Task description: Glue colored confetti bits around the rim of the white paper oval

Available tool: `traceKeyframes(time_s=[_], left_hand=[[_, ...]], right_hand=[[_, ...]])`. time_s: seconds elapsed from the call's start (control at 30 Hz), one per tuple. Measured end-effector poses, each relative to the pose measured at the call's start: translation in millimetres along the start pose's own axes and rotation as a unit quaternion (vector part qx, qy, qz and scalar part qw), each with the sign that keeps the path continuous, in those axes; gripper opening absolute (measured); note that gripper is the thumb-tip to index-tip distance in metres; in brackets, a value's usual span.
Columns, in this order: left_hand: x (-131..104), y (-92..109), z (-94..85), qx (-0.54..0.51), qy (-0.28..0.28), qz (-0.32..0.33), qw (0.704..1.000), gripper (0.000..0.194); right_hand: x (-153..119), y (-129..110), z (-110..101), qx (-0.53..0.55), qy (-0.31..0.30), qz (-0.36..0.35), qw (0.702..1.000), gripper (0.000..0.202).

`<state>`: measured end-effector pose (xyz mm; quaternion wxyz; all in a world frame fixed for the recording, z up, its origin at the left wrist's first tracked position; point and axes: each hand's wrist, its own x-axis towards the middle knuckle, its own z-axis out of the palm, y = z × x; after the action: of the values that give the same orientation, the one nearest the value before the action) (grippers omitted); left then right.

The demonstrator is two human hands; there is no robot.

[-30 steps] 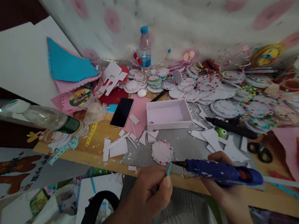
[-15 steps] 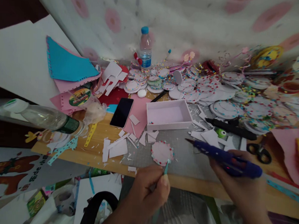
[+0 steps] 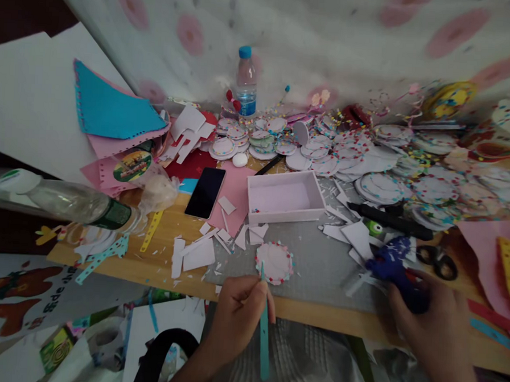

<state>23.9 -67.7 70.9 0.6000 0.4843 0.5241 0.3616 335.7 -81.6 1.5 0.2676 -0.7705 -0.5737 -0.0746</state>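
My left hand (image 3: 244,301) is closed on a pair of teal tweezers (image 3: 264,340), its tip end over the lower left edge of a round white paper disc (image 3: 274,263). Small red, pink and blue beads line the rim of that disc, which lies on a grey cutting mat (image 3: 319,274). To the right, my right hand (image 3: 432,314) is closed round the handle of a dark blue glue gun (image 3: 394,264), low over the mat's right side beside white paper scraps. The glue gun is smeared by motion.
A white open box (image 3: 286,212) stands behind the disc, with a black phone (image 3: 206,192) to its left. Scissors (image 3: 439,261) and a black pen-like tool (image 3: 390,220) lie at right. Piles of decorated discs (image 3: 379,187) and a water bottle (image 3: 246,85) line the back.
My right hand has moved down and right, lowering the glue gun and turning it. My left hand has shifted slightly left, and the tweezers have moved from the disc's lower right edge to its left side.
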Motion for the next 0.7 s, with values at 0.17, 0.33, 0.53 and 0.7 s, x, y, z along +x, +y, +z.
traceKeyframes(time_s=[0.17,0.33,0.53,0.7], left_hand=[[3.8,5.2,7.0,0.019,0.036,-0.021,0.999,0.048],[8.9,9.2,18.0,0.086,0.072,-0.004,0.994,0.041],[11.5,6.8,21.9,0.195,0.108,0.037,0.974,0.041],[16.2,5.6,27.2,0.221,0.164,0.043,0.961,0.046]], right_hand=[[-13.2,-48.6,-11.9,0.082,0.061,-0.170,0.980,0.019],[-7.0,-119.5,-6.9,0.280,-0.050,-0.472,0.834,0.013],[24.8,-157.7,11.0,0.316,-0.042,-0.597,0.736,0.023],[30.6,-156.4,28.5,0.494,-0.136,-0.449,0.732,0.023]])
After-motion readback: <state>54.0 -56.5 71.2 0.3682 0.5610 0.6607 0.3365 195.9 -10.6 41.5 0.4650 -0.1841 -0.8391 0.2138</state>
